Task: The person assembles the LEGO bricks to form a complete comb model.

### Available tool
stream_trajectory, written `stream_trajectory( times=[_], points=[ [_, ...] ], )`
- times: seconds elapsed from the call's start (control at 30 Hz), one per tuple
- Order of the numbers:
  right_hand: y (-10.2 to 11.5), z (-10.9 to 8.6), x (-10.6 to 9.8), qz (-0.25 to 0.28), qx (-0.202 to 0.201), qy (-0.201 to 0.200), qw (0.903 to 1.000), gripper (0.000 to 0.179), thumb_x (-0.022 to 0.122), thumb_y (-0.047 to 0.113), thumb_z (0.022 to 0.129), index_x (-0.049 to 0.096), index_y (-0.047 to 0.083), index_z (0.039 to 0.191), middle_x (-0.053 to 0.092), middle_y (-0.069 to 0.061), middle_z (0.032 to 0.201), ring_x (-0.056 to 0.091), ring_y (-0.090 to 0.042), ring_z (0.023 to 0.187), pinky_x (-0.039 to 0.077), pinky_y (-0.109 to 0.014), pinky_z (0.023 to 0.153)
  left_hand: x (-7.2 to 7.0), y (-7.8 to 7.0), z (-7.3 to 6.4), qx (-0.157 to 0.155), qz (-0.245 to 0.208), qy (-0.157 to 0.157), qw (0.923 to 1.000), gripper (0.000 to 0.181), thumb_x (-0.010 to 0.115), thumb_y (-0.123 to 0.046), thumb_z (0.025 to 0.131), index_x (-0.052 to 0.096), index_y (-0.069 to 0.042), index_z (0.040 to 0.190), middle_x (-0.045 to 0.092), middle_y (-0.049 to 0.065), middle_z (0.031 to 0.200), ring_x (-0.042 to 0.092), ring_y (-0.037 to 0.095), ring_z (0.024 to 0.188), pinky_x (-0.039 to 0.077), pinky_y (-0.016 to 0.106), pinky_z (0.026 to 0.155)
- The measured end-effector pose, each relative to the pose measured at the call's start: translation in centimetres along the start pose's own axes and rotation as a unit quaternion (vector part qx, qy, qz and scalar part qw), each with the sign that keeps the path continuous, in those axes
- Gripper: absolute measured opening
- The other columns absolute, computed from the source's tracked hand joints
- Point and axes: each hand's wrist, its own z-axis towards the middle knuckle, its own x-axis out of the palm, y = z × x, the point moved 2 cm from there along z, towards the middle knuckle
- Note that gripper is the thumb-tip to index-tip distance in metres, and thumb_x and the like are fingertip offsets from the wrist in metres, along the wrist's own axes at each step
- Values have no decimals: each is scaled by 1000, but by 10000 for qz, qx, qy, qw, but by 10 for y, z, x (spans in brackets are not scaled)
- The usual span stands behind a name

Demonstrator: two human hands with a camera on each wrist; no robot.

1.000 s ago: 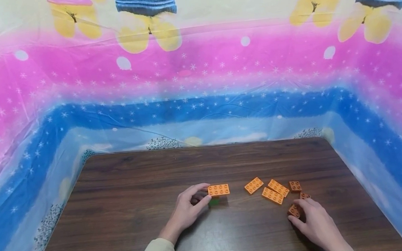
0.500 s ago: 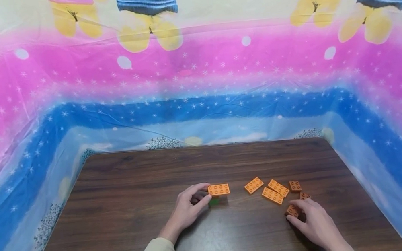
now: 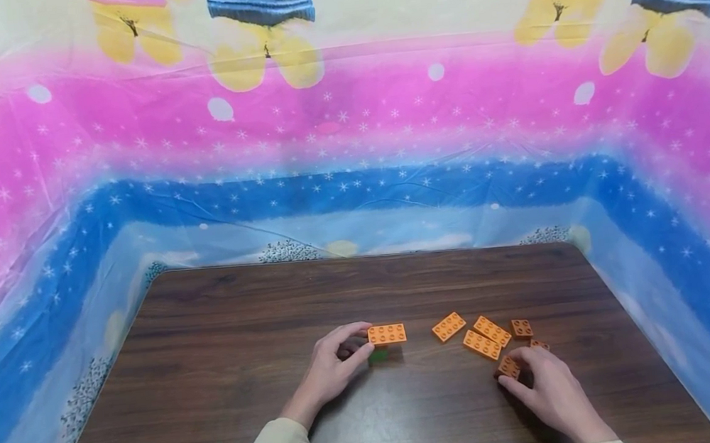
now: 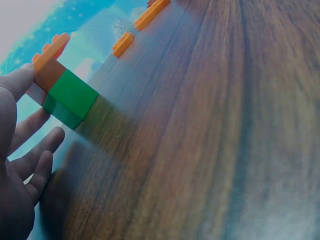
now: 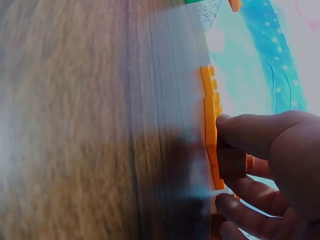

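My left hand [image 3: 329, 366] pinches a small stack of toy building bricks near the table's middle. On top of that stack lies a flat orange eight-stud brick [image 3: 386, 334]; the left wrist view shows a brown brick [image 4: 49, 74] beneath it and a green brick [image 4: 75, 97] lowest. A brown four-stud brick [image 3: 508, 367] is pinched between thumb and fingers of my right hand [image 3: 554, 388]. Whether it is lifted off the table is hard to tell. Part of another brown brick [image 3: 539, 345] shows behind the right hand's fingers.
Flat orange bricks lie between the hands: one alone [image 3: 448, 327] and two side by side, the nearer one [image 3: 482, 345] close to the right hand. A further brown brick [image 3: 521, 328] sits behind them. Patterned cloth [image 3: 339, 194] hangs around the wooden table [image 3: 216, 377].
My right hand has slid a little to the left with the brown brick, covering more of the other brown brick behind it. The left hand and its stack stay in place.
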Motion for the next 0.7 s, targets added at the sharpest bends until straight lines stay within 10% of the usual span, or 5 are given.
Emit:
stream_trajectory(
  times=[0.7],
  points=[
    [26, 14, 2, 404, -265, -169, 9987, 41, 86, 31, 90, 73, 10, 122, 74, -9, 119, 69, -31, 111, 55, -57, 92, 1, -3, -1, -98, 11, -40, 9999, 37, 74, -27, 101, 69, -19, 137, 71, -6, 121, 70, 17, 97, 57, 29, 85]
  ],
)
